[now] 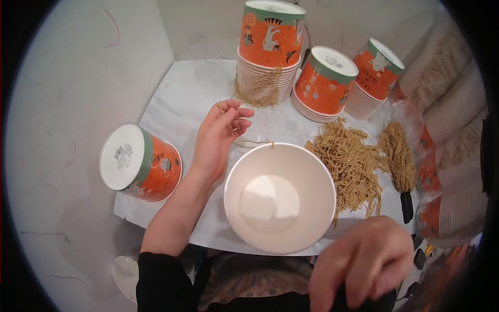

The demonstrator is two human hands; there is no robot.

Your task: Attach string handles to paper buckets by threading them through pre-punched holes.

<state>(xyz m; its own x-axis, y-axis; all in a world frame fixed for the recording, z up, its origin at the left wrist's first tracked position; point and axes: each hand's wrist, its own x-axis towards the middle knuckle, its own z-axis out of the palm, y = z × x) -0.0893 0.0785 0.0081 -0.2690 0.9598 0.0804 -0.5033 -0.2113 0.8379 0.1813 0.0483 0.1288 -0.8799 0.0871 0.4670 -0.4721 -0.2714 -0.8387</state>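
A white-lined paper bucket (311, 171) stands mouth up near the table's front edge. A short tan cord (254, 141) runs at its far left rim, with a small knot at the edge. Just beyond that rim, my left hand (223, 127) is raised, its fingers half curled and apart. A thin tan loop shows around one finger. My right hand (366, 260) is at the lower right, smeared by motion, over the table's front edge; whether it holds anything is hidden. Tan cords lie in a loose heap (351, 164) right of the bucket.
Orange and green patterned buckets stand upside down in a tall stack (270, 52) and two shorter stacks (325, 86) (371, 78) at the back. Another bucket (156, 166) is at the left. A tied cord bundle (397, 156) and bagged bucket stacks (457, 151) are at the right.
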